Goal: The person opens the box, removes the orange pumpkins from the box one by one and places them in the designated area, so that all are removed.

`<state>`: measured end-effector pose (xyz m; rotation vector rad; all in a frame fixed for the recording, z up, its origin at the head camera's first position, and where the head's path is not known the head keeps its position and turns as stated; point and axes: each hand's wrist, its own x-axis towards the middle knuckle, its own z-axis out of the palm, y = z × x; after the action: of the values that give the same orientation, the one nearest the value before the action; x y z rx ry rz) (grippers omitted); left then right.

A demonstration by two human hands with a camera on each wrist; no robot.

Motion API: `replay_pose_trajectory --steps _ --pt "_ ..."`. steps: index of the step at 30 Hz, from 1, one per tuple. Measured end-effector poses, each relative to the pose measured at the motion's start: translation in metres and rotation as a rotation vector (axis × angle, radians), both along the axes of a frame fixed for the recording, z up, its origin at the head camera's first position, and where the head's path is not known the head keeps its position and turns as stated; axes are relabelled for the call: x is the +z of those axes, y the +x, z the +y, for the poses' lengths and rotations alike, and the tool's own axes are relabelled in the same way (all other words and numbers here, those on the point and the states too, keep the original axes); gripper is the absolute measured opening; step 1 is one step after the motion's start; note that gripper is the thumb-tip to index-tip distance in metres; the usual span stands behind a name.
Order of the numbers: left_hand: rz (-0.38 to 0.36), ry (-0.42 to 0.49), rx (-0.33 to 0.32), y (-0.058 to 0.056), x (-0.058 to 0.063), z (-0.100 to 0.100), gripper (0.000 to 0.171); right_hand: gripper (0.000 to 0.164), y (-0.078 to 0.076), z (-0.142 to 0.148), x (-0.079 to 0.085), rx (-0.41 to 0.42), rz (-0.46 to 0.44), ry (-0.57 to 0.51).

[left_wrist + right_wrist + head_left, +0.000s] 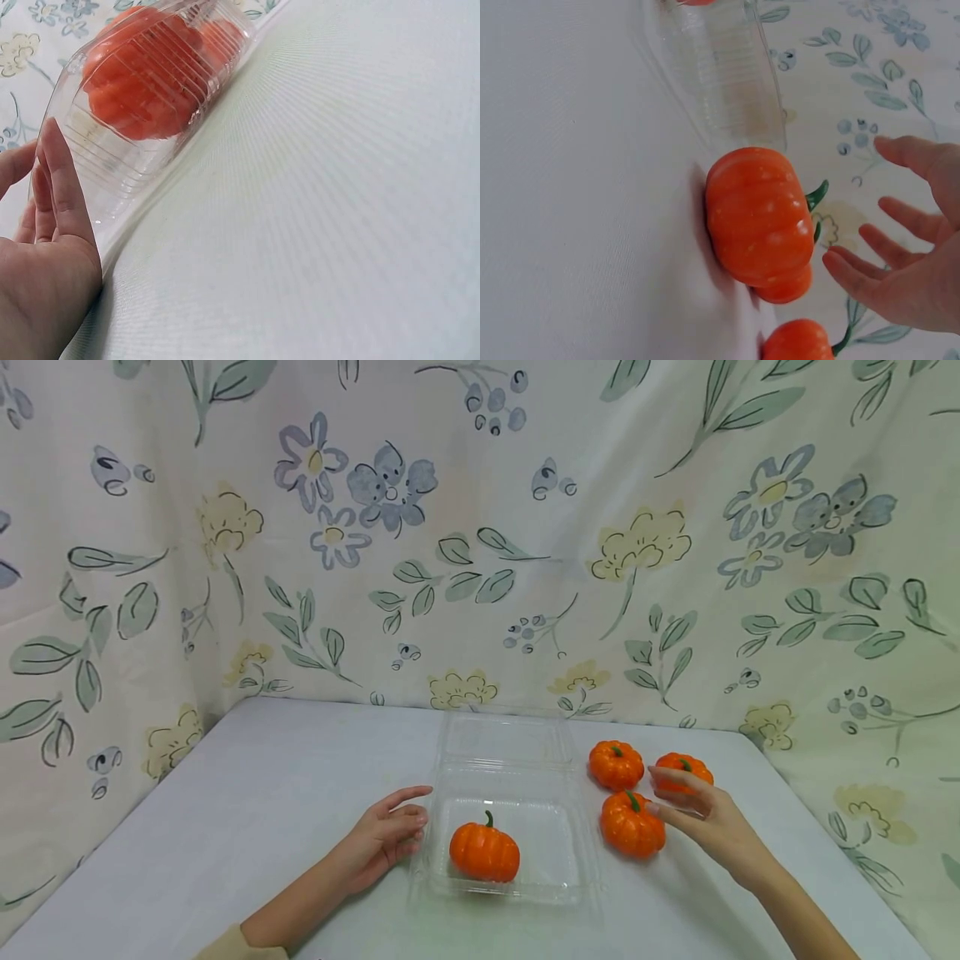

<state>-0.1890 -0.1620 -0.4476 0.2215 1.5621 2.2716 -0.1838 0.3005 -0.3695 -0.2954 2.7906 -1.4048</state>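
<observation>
An open clear plastic clamshell box point(540, 835) lies on the table, its lid point(502, 739) folded back. One small orange pumpkin point(484, 852) with a green stem sits in its base, toward the front left. My left hand point(384, 842) rests at the box's left side, fingers loosely bent; in the left wrist view the fingertips touch or nearly touch the clear wall. To the right of the box my right hand point(716, 831) hovers above the nearest loose pumpkin point(632, 827), fingers spread and holding nothing. The right wrist view shows a gap between these fingers and that pumpkin point(757, 214).
Two more pumpkins stand behind the nearest one: one pumpkin point(616, 765) beside the box and another pumpkin point(686, 768) farther right, partly hidden by the right hand. A floral cloth point(480, 568) hangs behind the white table point(300, 760) and along its sides.
</observation>
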Motion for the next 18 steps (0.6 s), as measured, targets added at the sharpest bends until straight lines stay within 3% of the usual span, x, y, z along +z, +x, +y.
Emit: replay_pose_trajectory --steps 18 --pt "0.004 -0.001 -0.003 0.001 0.002 0.000 0.043 0.051 -0.001 -0.028 0.006 0.111 0.051 -0.110"
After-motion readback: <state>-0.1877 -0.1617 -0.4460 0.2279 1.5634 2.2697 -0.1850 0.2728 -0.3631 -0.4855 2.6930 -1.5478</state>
